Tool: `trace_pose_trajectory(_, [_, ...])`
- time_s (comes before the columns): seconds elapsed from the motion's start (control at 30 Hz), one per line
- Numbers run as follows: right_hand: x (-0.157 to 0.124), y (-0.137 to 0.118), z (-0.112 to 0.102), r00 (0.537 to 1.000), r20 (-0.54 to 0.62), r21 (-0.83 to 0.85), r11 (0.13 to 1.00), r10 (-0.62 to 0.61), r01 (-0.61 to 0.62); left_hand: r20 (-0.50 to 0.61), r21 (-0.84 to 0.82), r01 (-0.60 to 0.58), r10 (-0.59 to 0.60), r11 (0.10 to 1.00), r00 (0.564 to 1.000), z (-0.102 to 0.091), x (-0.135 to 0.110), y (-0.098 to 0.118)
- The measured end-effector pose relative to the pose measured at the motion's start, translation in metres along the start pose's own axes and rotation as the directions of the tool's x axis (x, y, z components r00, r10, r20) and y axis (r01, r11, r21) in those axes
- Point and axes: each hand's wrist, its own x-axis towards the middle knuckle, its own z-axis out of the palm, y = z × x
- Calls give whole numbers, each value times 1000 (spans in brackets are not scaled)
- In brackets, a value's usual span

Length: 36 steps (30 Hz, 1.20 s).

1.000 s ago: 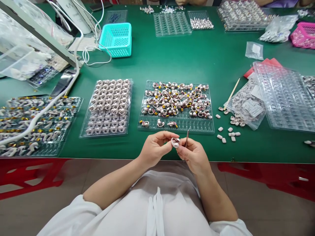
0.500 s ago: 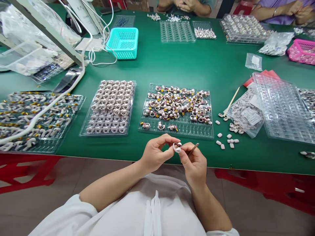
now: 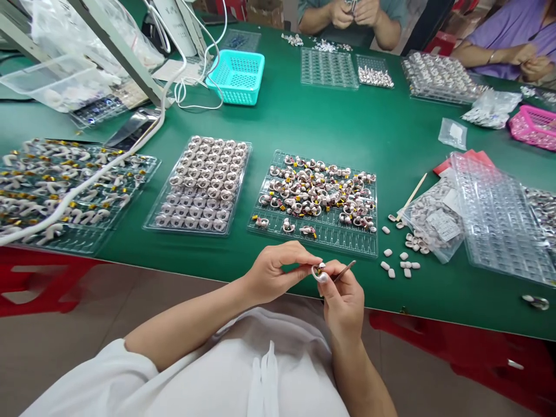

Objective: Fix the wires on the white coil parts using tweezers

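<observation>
Between my two hands is a small white C-shaped clip earbud (image 3: 320, 274), with a bit of yellow showing in its gap. My left hand (image 3: 275, 266) pinches one side of it between thumb and fingertips. The thumb and fingers of my right hand (image 3: 345, 295) close on its other side. A slim dark metal tool (image 3: 346, 270) lies across my right fingers, its end pointing up and right; its kind is not clear. Just beyond my hands, a clear tray (image 3: 347, 240) bears many similar earbud pieces with yellow and red bits.
Left of that tray stands another tray (image 3: 150, 225) of white ring-shaped parts. A further tray (image 3: 82, 246) holds curved pieces under a white cable (image 3: 95, 179). White caps (image 3: 388, 252) and a parts bag (image 3: 443, 223) lie right. Two people work across the table.
The view has shifted and tilted slightly. Both hands still hold the earbud, which has turned a little; my left fingers are now straighter. The person opposite has raised their hands.
</observation>
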Motion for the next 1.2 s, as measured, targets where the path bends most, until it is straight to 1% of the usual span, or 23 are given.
trace_pose_trajectory(0.13, [0,0,1,1000,-7,-16,1000,0,0,-8,54,-14,14,998,1000,1,0,2])
trace_pose_trajectory(0.3, [0,0,3,999,-30,-27,999,-18,18,-29,52,-5,6,999,1000,4,-1,2])
trace_pose_trajectory(0.53, [1,0,5,999,-5,93,995,32,-32,-34,-16,-2,1,1000,999,5,-2,0])
trace_pose_trajectory(0.63, [1,-2,6,999,1,129,991,42,-42,-6,-65,48,-49,997,999,4,-3,0])
trace_pose_trajectory(0.73, [2,-4,6,998,20,136,989,63,-65,35,-95,134,-131,987,991,2,-4,2])
trace_pose_trajectory(0.8, [2,-5,4,995,56,133,987,84,-91,74,-89,206,-200,974,977,0,-4,4])
trace_pose_trajectory(0.87, [3,-6,1,990,101,109,988,94,-105,125,-77,280,-270,957,955,-3,-3,7])
trace_pose_trajectory(0.97, [4,-10,-8,982,181,34,997,60,-67,177,-48,343,-330,938,927,-8,-2,12])
trace_pose_trajectory(1.07, [7,-17,-18,962,273,-114,993,28,4,201,25,390,-387,920,900,-12,0,18])
trace_pose_trajectory(1.13, [8,-22,-22,947,319,-229,972,31,45,226,83,420,-428,903,875,-13,2,22])
trace_pose_trajectory(1.2, [10,-26,-24,936,351,-310,947,29,87,246,119,429,-445,896,861,-13,4,25])
